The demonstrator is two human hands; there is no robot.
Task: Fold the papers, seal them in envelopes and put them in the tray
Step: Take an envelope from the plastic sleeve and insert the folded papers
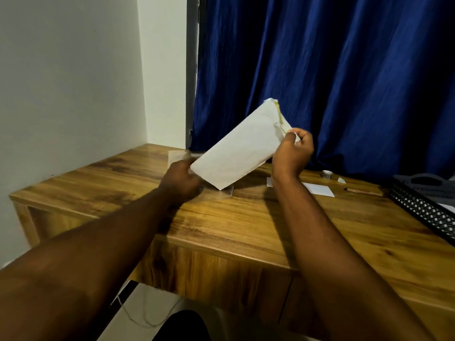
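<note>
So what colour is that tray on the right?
The tray is black, its wall a mesh of small holes; head view.

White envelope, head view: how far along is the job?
Done: cannot tell whether a folded paper is inside. In hand: the white paper envelope is held above the wooden desk; left hand grips its lower corner, right hand pinches the flap end by the yellowish strip, so sealing looks underway. Left: finish sealing, place it in the black mesh tray; a white paper sheet lies on the desk.
</note>
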